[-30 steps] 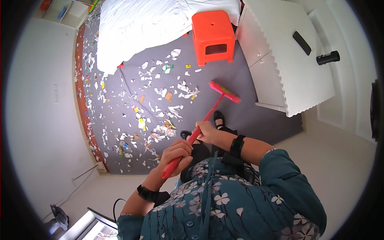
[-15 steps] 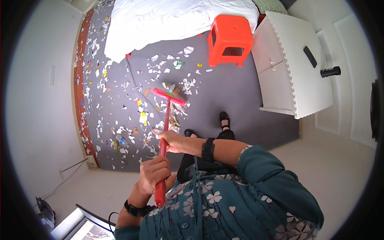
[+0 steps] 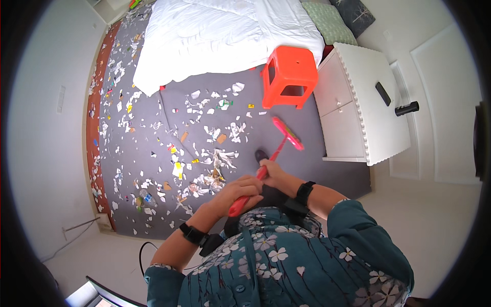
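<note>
Both hands grip a red-handled broom (image 3: 276,152) with a pink head. My left hand (image 3: 240,193) is wrapped round the handle near its end, close to my body. Farther down the handle, my right hand (image 3: 272,173) is closed on it. The broom head (image 3: 288,134) angles over the grey floor between the red stool and my feet; whether its bristles touch the floor I cannot tell. To its left lies a spread of litter, with torn white paper (image 3: 224,158) and brown cardboard scraps (image 3: 221,138).
A red plastic stool (image 3: 290,71) stands by the bed with its white quilt (image 3: 204,41). On the right is a white cabinet (image 3: 353,107) carrying a black remote (image 3: 382,93) and a black cylinder (image 3: 407,108). Scraps also cover the reddish floor strip (image 3: 94,138) along the left wall.
The broom has swung right, from above the paper litter to the floor near the stool. Both my hands have moved right with it, still holding the handle.
</note>
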Demonstrator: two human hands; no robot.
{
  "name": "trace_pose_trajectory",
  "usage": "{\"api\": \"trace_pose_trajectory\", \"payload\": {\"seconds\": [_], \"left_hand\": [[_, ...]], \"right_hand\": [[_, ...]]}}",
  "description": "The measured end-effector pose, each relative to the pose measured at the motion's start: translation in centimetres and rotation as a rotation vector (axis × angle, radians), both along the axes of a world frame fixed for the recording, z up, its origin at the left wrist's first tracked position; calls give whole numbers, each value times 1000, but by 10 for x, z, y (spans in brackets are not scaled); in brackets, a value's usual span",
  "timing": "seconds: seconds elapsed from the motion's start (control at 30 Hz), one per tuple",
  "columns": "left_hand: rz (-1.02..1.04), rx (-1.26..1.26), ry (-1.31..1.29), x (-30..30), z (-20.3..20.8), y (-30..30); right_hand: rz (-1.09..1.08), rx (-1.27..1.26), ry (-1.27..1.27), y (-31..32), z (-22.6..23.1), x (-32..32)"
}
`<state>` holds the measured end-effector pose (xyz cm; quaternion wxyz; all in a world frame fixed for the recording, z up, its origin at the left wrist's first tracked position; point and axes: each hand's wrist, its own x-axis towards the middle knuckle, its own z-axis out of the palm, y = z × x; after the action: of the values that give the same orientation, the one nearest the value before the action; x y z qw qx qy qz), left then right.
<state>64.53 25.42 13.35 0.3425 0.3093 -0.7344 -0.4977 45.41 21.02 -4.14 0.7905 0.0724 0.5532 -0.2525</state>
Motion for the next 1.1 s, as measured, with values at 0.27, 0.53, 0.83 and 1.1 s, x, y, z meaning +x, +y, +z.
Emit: {"api": "trace_pose_trajectory", "payload": {"seconds": [0.27, 0.53, 0.83, 1.1], "left_hand": [[51, 100, -163, -36, -41, -76], [322, -49, -414, 5, 39, -113], [268, -98, -561, 3, 117, -119], [453, 109, -351, -14, 24, -136]], "right_hand": [[-237, -4, 108, -78, -22, -43], [-88, 52, -226, -108, -34, 61], [36, 99, -307, -110, 57, 74], [-61, 43, -60, -149, -44, 40]]}}
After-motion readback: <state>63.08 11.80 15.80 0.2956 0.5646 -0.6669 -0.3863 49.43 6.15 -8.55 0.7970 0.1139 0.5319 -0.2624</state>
